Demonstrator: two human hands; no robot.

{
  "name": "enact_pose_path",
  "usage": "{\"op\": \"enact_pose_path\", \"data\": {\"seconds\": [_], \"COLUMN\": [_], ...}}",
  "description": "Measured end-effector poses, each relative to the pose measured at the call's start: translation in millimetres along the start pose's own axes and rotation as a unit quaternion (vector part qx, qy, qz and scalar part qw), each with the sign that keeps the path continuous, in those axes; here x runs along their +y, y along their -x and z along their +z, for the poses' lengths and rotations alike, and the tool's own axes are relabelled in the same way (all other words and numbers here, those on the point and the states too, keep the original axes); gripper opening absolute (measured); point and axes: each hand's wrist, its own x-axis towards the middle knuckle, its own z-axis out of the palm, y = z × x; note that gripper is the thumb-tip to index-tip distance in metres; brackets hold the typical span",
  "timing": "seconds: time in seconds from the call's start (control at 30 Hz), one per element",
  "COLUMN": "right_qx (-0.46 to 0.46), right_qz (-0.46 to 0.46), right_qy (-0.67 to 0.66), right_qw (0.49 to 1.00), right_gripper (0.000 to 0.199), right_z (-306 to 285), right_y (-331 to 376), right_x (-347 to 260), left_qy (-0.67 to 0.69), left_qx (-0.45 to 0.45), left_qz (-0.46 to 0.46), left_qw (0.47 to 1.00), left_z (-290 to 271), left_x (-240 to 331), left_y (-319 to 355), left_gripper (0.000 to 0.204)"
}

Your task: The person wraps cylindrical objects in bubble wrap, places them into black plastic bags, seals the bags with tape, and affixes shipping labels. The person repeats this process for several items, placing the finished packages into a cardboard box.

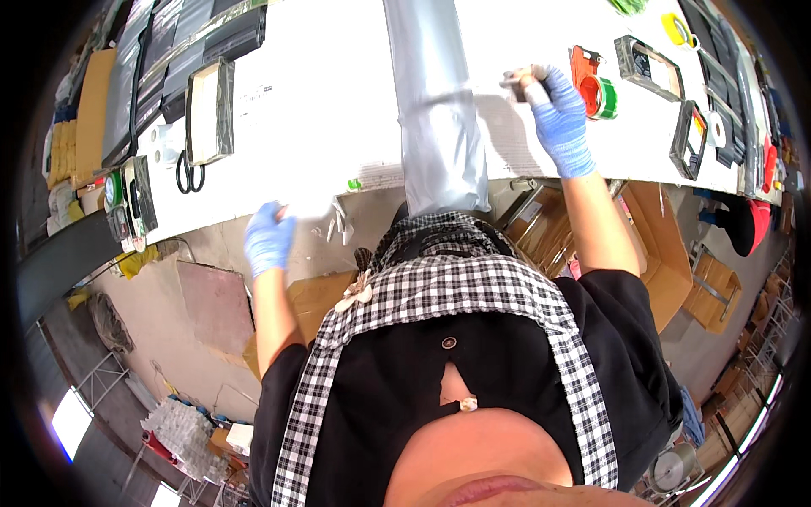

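A long silver-grey plastic sleeve (439, 127) lies across the white table, its near end at the table edge against my apron. Right of it my right hand (562, 122), in a blue knit glove, is closed with fingertips pinching a small dark object (517, 84) whose kind is unclear. Off the table's front edge, on the left, my left hand (269, 241) wears a matching glove. Its fingers look pinched beside a blurred white patch (311, 208); I cannot make out what they hold. White strips (340, 221) hang from the edge nearby.
A green tape roll (598, 97) sits beside a red-orange tape dispenser (583, 63) beyond my right hand. Black-handled scissors (190, 173) and a dark-framed box (209, 111) lie at left. Below the table stands an open cardboard box (659, 245). Another person (743, 224) is at far right.
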Motion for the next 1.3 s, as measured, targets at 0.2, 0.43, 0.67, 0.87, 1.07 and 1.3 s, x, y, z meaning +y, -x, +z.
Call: {"op": "enact_pose_path", "data": {"seconds": [0.2, 0.43, 0.67, 0.87, 1.07, 1.3], "right_qx": [-0.103, -0.163, -0.081, 0.043, -0.034, -0.172], "right_qz": [-0.308, -0.319, -0.304, -0.178, -0.037, -0.019], "right_qy": [0.152, 0.254, 0.260, 0.245, 0.228, 0.287], "right_qw": [0.933, 0.898, 0.913, 0.952, 0.972, 0.942], "right_gripper": [0.014, 0.018, 0.022, 0.043, 0.069, 0.083], "right_z": [12, 13, 27, 56, 96, 33], "right_y": [-79, -93, -82, -72, -102, 67], "right_x": [4, 93, 76, 56, 70, 39], "left_qy": [-0.199, 0.040, 0.090, 0.108, 0.460, 0.224], "left_qx": [-0.017, 0.146, 0.180, 0.156, -0.133, -0.127], "left_qz": [-0.215, 0.248, 0.455, 0.361, 0.185, 0.204], "left_qw": [0.956, 0.957, 0.867, 0.913, 0.858, 0.945], "left_z": [-29, -3, 6, 57, 62, 60], "left_x": [-95, 90, 274, 288, 284, 245], "left_y": [14, -30, -90, -145, -151, -42], "left_gripper": [0.046, 0.046, 0.059, 0.075, 0.090, 0.122]}}
